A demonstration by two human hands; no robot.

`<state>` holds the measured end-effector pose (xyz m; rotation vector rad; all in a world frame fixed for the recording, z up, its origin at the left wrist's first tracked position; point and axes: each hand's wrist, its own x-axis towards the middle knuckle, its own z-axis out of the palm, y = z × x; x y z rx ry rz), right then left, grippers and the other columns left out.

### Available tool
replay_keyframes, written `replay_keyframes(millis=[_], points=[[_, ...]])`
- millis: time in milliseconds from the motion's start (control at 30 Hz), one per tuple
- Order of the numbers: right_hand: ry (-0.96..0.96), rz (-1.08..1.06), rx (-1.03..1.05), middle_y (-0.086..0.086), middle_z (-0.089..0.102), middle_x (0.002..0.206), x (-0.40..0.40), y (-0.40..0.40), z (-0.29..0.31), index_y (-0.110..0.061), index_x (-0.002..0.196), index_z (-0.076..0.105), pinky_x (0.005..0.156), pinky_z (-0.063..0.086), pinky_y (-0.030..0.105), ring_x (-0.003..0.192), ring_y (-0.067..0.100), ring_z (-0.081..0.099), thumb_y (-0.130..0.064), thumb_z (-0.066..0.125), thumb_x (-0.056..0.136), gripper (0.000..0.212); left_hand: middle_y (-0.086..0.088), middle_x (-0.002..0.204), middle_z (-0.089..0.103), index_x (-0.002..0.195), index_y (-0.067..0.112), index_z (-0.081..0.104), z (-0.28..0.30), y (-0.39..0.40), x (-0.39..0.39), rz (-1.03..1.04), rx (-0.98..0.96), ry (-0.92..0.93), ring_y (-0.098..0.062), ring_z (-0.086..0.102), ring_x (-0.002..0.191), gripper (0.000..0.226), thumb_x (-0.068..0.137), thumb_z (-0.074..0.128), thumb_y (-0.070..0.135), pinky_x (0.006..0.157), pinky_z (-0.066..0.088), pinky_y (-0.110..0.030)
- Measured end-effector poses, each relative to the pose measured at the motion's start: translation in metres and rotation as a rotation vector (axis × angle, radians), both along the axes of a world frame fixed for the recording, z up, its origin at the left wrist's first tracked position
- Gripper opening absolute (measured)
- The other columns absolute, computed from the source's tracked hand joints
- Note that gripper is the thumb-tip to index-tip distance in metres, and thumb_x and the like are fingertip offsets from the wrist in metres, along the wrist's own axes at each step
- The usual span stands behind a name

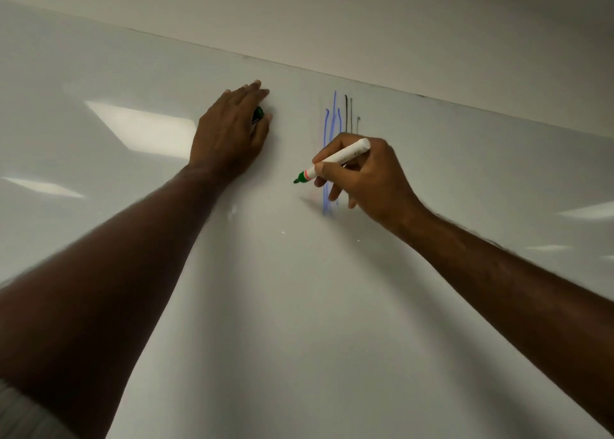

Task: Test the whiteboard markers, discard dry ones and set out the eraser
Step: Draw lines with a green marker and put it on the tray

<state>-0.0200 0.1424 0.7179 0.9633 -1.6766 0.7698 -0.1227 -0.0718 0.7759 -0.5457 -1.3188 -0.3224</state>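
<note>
A white-barrelled green marker (335, 159) is gripped in my right hand (362, 179), uncapped, its green tip (296, 180) at or just off the whiteboard (299, 305). My left hand (229, 136) lies flat against the board to the left, with the marker's green cap (258, 114) pinched under its fingers. Blue vertical strokes (330, 129) and thinner dark strokes (349, 113) run down the board above and behind my right hand. No green line shows near the tip. No eraser is in view.
The whiteboard's top edge (365, 83) runs diagonally across the upper part of the view, with bare wall above it. Ceiling lights reflect off the glossy board at the left (143, 126) and the right (588, 211).
</note>
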Motion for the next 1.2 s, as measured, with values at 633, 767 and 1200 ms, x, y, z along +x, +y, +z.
replay_keyframes(millis=[633,767,1200], points=[[-0.125,0.388,-0.527,0.009,0.077,0.081,0.017,0.007,-0.082,-0.009,0.099,0.069,0.044,0.048,0.027,0.061,0.025,0.07,-0.01,0.059,0.097,0.01,-0.002,0.15,0.05,0.146,0.006,0.048,-0.119,0.034,0.016,-0.893,0.432,-0.094,-0.008,0.046,0.139,0.048,0.104,0.047,0.03,0.116,0.038,-0.032],[-0.148,0.426,-0.55,0.011,0.077,0.082,0.017,0.001,-0.093,-0.009,0.099,0.07,0.045,0.049,0.027,0.063,0.025,0.071,-0.009,0.058,0.098,0.012,0.0,0.14,0.059,0.141,0.007,0.054,-0.139,0.057,0.046,-1.149,0.669,-0.198,-0.005,0.057,0.125,0.04,0.108,0.044,0.026,0.11,0.043,-0.024],[-0.137,0.49,-0.43,0.003,0.079,0.086,0.02,-0.01,-0.106,-0.013,0.104,0.069,0.053,0.059,0.026,0.076,0.025,0.076,-0.024,0.06,0.088,0.021,0.0,0.145,0.057,0.143,0.014,0.051,-0.159,0.092,0.104,-1.808,0.565,-0.499,-0.016,0.05,0.137,0.056,0.106,0.025,0.047,0.118,0.033,-0.043]])
